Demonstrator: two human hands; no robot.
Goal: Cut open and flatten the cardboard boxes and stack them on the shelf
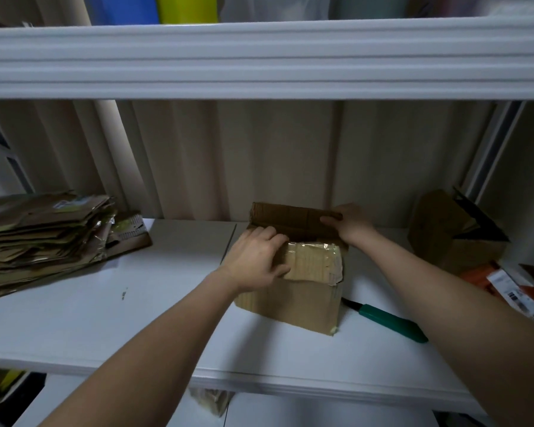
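— Where's the box (302,285) right now?

— Sitting upright on the white shelf (136,303), about the middle of it, slightly right. Brown cardboard, with shiny tape over its near top flap, torn along the edge. The far flap (293,214) stands up at the back.

— And the hands?

— Both on it. The left hand (256,260) lies over the taped top at the left corner, fingers curled down against the cardboard, thumb along the front edge. It presses more than grips, as far as I can see. The right hand (349,224) has the far flap's right end pinched, fingers closed over its top edge.

— Anything beside the box?

— A cutter with a green handle (392,323) lies flat on the shelf just right of the box, its dark tip pointing toward the box's bottom corner. Neither hand touches it.

— Further out?

— On the left end, well apart, a thick stack of flattened cardboard (40,235). On the right end, 1 more brown box (444,238) with its flaps open, and near it orange-and-white packaging (506,288) at the edge. Another white shelf board (259,60) runs overhead.
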